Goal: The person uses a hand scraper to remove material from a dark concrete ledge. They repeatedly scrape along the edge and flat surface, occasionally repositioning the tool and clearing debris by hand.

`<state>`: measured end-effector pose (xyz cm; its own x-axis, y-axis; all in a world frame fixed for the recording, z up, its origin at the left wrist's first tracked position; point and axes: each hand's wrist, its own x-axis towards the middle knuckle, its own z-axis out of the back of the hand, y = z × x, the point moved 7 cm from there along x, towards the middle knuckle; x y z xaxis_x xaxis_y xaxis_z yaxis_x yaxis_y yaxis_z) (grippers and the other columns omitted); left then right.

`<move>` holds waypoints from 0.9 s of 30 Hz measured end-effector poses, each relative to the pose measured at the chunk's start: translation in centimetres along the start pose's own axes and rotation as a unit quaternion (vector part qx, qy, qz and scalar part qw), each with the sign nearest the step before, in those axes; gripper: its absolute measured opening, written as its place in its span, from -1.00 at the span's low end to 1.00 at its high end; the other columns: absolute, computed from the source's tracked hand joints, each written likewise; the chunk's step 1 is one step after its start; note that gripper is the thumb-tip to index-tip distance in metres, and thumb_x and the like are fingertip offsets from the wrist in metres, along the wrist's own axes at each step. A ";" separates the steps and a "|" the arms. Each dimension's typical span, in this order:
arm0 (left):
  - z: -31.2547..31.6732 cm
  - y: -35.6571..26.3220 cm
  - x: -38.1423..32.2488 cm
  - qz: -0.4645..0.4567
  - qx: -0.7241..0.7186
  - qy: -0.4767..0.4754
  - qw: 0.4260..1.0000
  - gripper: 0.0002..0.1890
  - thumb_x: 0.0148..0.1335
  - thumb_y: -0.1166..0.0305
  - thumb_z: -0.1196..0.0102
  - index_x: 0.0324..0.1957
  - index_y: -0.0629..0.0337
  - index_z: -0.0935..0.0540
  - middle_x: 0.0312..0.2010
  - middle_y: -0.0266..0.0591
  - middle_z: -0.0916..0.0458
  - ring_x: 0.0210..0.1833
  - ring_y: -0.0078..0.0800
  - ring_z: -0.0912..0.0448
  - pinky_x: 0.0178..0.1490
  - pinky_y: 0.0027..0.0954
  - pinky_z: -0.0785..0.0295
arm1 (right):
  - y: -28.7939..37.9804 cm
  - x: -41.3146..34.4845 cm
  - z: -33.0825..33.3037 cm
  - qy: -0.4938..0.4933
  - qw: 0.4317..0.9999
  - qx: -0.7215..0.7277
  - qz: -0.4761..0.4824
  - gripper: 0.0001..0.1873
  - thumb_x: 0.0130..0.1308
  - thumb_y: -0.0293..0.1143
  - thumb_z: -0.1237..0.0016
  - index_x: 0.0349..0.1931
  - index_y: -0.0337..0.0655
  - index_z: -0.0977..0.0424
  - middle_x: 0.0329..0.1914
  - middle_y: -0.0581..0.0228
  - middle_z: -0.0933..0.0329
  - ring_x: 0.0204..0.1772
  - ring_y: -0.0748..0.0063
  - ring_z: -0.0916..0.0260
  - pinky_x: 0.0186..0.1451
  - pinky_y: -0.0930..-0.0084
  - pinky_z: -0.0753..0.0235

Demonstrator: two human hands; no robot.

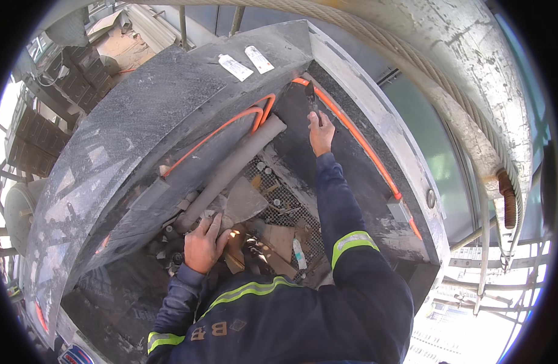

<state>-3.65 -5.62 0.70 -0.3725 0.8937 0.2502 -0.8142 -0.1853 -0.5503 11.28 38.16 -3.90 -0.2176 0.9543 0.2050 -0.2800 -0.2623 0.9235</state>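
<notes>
My right hand (322, 134) grips a putty knife (311, 93), its dark blade up against the orange conduit (352, 127) near the inner corner of a dark stone-faced enclosure. Lower down, my left hand (207, 245) is at the near edge of a flat grey piece (246, 200). Its fingers point forward; whether they grip the piece, I cannot tell. Between the hands a grey pipe (235, 170) slants up towards the corner. Thinner orange conduit (215, 132) bends along the left inner wall.
Two white tubes (235, 67) lie on the stone ledge (169, 91). Another tube (299, 254), cardboard scraps (279, 239) and rubble litter the black grating (301, 211). A grey box (398, 210) sits on the right wall. Wire rope (424, 59) runs overhead at right.
</notes>
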 end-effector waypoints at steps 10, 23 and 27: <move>-0.9 4.0 -5.6 0.088 0.022 0.032 0.995 -0.51 0.21 0.19 -0.36 0.12 0.26 -0.66 -0.25 -0.06 -0.61 -0.38 -0.04 -0.65 -0.33 -0.14 -0.59 | -5.8 7.9 -2.7 -0.037 0.998 -0.051 0.012 -0.49 0.41 -0.18 -0.13 0.17 -0.44 -0.55 0.09 -0.22 -0.65 0.19 0.02 -0.63 0.27 0.30 -0.49; -1.9 5.2 -5.3 0.057 0.014 0.041 0.997 -0.52 0.23 0.16 -0.35 0.09 0.26 -0.66 -0.26 -0.07 -0.63 -0.37 -0.04 -0.66 -0.34 -0.12 -0.59 | -4.3 8.8 -2.2 -0.080 0.985 -0.121 0.093 -0.46 0.40 -0.11 -0.11 0.15 -0.45 -0.56 0.17 -0.28 -0.60 0.30 -0.09 -0.55 0.37 0.23 -0.44; -1.5 5.1 -5.2 0.067 -0.001 0.034 0.997 -0.50 0.20 0.20 -0.37 0.12 0.26 -0.64 -0.26 -0.07 -0.62 -0.32 -0.02 -0.66 -0.29 -0.13 -0.58 | -1.5 6.8 -1.4 -0.042 0.975 -0.199 0.094 -0.48 0.40 -0.14 -0.08 0.15 -0.43 -0.57 0.18 -0.28 -0.59 0.30 -0.16 -0.53 0.40 0.19 -0.41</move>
<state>-5.25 -10.57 -4.61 -0.4461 0.8870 0.1195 -0.7588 -0.3040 -0.5761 8.91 44.81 -4.40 -0.2266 0.8882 0.3997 -0.5865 -0.4521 0.6720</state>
